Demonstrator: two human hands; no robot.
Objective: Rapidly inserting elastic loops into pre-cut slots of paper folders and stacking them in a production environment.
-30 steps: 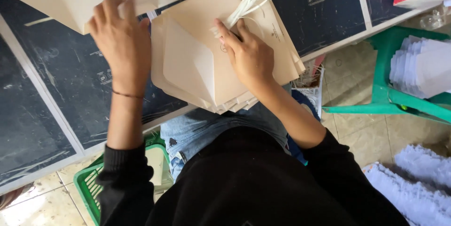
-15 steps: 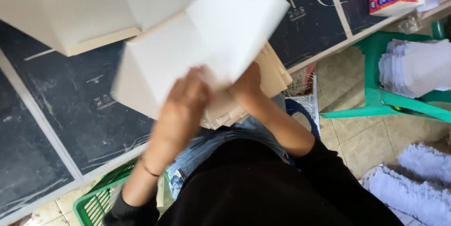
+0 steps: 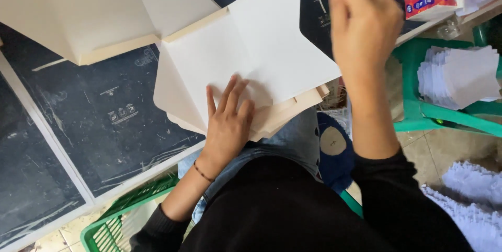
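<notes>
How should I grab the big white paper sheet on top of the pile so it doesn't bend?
Probably by its far right corner, coming in from the right. The white sheet lies flat on the cream stack, and that corner sticks out past the pile over the dark table, so fingers can slide under it. The left hand presses the near edge, leaving no room there. The right hand is raised above.

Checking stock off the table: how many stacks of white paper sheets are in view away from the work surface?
2. One white stack sits on the green stool at right. Another white stack lies on the floor at lower right, partly cut off. More may lie out of view.
</notes>
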